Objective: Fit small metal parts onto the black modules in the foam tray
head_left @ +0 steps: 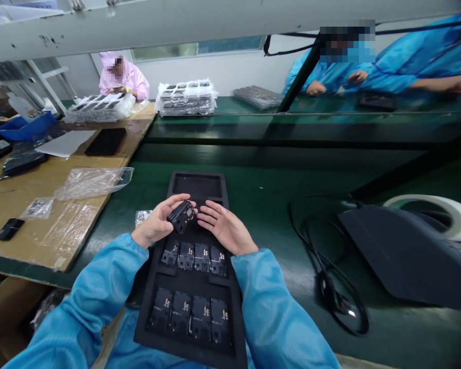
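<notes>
My left hand (158, 221) grips a small stack of black electronic parts (181, 217), tilted above the tray. Beside it my right hand (227, 226) is held with fingers stretched out, palm toward the stack, holding nothing. Whether its fingertips touch the stack I cannot tell. Below both hands lies a long black foam tray (142, 328) with recessed compartments. Two of its compartments hold rows of flat black parts (202, 256) with small gold contacts. The far compartment shows a bare bottom. A small clear bag (142, 217) lies partly behind my left hand.
Cardboard (96, 205) covers the bench at left, bearing a plastic bag (96, 182), a black part (9, 229) and a blue bin (26, 125). At right are a coiled cable (330, 287), a dark panel (403, 256) and a tape roll (445, 215). Co-workers sit across the bench.
</notes>
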Available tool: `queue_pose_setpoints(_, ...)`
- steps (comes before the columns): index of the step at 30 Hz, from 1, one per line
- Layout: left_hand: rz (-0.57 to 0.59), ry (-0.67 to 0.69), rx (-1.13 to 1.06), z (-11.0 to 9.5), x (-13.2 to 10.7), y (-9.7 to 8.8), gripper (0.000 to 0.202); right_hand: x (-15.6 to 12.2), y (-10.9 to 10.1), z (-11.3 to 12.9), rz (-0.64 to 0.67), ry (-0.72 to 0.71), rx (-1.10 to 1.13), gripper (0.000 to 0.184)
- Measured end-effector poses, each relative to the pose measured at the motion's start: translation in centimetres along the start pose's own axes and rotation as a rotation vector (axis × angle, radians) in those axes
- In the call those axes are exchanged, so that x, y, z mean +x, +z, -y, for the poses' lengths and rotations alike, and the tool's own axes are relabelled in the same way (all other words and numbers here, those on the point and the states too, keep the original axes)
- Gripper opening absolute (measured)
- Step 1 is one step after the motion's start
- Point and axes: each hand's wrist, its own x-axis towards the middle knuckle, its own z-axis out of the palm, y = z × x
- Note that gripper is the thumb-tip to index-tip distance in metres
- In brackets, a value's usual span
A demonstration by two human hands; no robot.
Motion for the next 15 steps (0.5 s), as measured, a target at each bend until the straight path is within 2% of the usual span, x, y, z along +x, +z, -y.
queue_pose_setpoints(9, 0.030, -0.028, -0.340, 0.10, -0.15, 0.22, 0.093, 0.08, -0.38, -0.12, 0.013, 0.004, -0.001, 0.041)
queue_pose_setpoints(15, 0.035, -0.037, -0.427, 0.16, -0.17, 0.04, 0.092, 0.05, -0.39, -0.08, -0.001, 0.010, -0.027, 0.042)
